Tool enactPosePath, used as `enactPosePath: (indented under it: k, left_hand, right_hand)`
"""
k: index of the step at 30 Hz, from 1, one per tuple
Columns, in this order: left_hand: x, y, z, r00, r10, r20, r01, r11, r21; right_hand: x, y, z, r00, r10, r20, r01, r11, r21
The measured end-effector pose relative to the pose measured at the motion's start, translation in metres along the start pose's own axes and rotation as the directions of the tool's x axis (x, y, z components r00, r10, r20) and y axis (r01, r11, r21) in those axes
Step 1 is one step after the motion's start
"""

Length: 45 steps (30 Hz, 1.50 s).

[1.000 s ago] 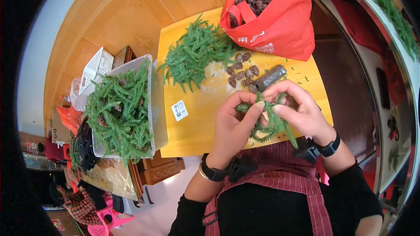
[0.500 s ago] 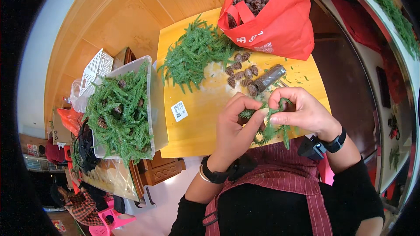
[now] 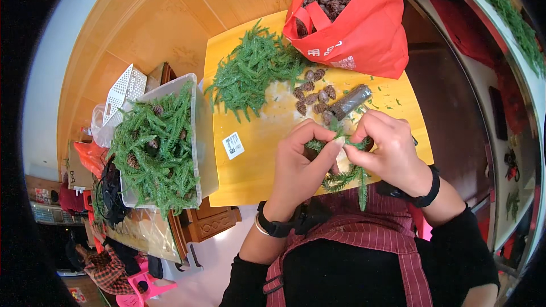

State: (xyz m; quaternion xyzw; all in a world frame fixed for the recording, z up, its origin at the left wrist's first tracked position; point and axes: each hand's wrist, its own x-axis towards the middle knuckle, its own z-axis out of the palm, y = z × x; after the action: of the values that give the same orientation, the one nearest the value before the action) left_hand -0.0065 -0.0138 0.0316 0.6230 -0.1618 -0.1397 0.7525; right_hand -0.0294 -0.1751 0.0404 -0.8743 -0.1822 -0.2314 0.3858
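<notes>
Pinching the green sprigs [image 3: 343, 180] with left hand [image 3: 304, 162] and right hand [image 3: 389, 143], above the worktop's [image 3: 256, 173] near edge, best to hold tight but go slow and gentle, so as not to break them.

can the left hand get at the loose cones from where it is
Probably yes: the cones lie just beyond the left hand with nothing apparently blocking them, though it is pinching the sprig.
</notes>
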Motion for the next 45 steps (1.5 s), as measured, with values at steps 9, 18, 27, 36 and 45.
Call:
enactPosePath:
  k: [9, 18, 27, 36, 45]
  left_hand:
    - [-0.001, -0.003, 0.002, 0.986, 0.125, -0.106, -0.121, 0.992, 0.046]
    - [-0.003, -0.008, -0.006, 0.896, 0.445, 0.015, -0.414, 0.821, 0.394]
    - [-0.003, -0.009, -0.005, 0.802, 0.582, 0.131, -0.564, 0.667, 0.487]
    - [-0.01, -0.007, 0.013, 0.979, 0.151, -0.138, -0.151, 0.988, 0.006]
    - [-0.01, -0.005, 0.015, 0.983, 0.117, -0.143, -0.121, 0.992, -0.025]
  right_hand:
    - [0.004, 0.004, 0.003, 0.985, 0.163, 0.052, -0.17, 0.971, 0.169]
    - [-0.012, 0.001, -0.003, 0.771, 0.424, 0.476, -0.61, 0.272, 0.744]
    - [-0.023, -0.003, 0.009, 0.774, 0.443, 0.452, -0.5, -0.01, 0.866]
    - [-0.019, 0.008, 0.007, 0.998, -0.004, -0.07, 0.03, 0.927, 0.374]
    - [-0.019, 0.005, 0.01, 0.968, 0.249, 0.005, -0.188, 0.717, 0.671]
